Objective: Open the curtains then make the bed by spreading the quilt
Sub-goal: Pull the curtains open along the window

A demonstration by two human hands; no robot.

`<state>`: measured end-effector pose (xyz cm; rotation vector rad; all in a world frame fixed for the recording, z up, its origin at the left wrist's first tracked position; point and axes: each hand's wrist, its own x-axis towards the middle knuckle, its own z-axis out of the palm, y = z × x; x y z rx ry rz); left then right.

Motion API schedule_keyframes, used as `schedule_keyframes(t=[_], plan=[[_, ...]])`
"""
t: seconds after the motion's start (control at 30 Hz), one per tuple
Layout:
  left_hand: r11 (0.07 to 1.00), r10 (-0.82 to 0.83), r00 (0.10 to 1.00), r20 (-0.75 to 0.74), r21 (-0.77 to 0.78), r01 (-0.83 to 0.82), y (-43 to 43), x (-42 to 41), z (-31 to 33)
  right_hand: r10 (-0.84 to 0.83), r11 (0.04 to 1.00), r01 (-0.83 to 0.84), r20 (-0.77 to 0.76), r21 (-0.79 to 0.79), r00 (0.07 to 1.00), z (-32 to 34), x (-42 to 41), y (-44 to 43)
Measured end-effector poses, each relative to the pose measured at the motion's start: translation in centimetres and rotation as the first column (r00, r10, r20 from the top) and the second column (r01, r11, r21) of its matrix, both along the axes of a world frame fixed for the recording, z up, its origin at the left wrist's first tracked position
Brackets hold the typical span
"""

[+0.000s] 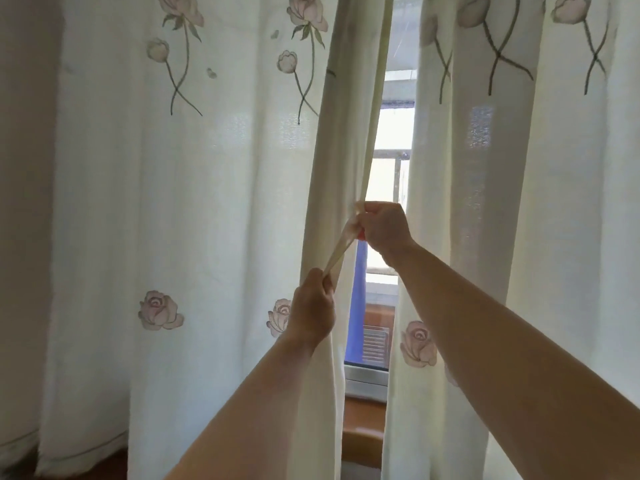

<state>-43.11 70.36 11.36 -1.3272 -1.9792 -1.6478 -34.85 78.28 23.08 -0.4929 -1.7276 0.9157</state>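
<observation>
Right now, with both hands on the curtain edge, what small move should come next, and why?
Probably draw the left curtain sideways to the left. The left hand and the right hand both pinch its inner edge, and the gap to the right curtain shows only a narrow strip of window, so the curtains are barely open.

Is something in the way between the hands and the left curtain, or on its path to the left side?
Nothing visible. Both the left hand and the right hand pinch the left curtain at its inner edge; leftward hang only its own folds.
</observation>
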Motion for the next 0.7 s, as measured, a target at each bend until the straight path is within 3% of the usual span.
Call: schedule_keyframes(t=[0.13,0.5,0.6,0.7], plan=[[0.999,0.029,0.999,0.019,-0.027,-0.028,-2.2,-3.3,0.2,-0.035,0.996,0.029,0.069,0.085,0.997,-0.1,-4.0,-1.3],[0.974,0.188,0.981,-0.053,-0.118,-0.193,-8.5,-16.7,-0.6,0.061,0.99,-0.075,0.117,0.121,0.991,-0.5,-17.3,-7.8],[0.982,0.157,0.987,-0.036,-0.099,-0.16,-9.1,-19.0,-0.1,-0.008,0.986,-0.011,0.111,0.166,0.994,-0.3,-19.5,-8.2],[0.987,0.138,0.99,0.019,-0.088,-0.136,-9.4,-20.2,1.0,-0.183,0.957,0.16,0.075,0.241,0.98,0.0,-19.9,-7.9]])
